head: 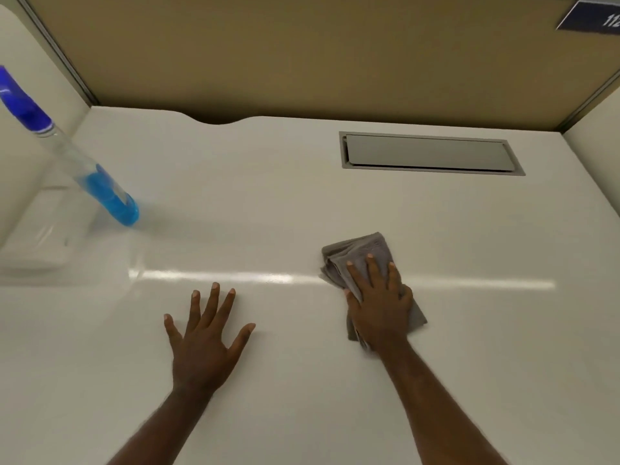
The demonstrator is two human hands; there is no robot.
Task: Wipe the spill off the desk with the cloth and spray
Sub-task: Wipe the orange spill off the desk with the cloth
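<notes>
Right hand (379, 307): palm down, fingers together, pressing flat on a crumpled grey cloth (360, 258); no closed grip, the cloth is pinned under the palm and bunches out past the fingertips. Cloth lies on the desk (302, 203), right of centre, across a bright streak of reflected light.

Left hand (204, 337): empty, fingers spread wide, palm flat on the bare desk, near the right hand but apart from it.

Desk: pale, glossy surface; no spill can be made out on it.

Spray bottle (84, 166): clear body, blue liquid in the base, blue head; stands at the far left of the desk, well apart from both hands, blurred.

Cable hatch (429, 152): grey rectangular flap, set in the desk beyond the cloth.

Partition (302, 52): tan panel along the desk's back edge.
</notes>
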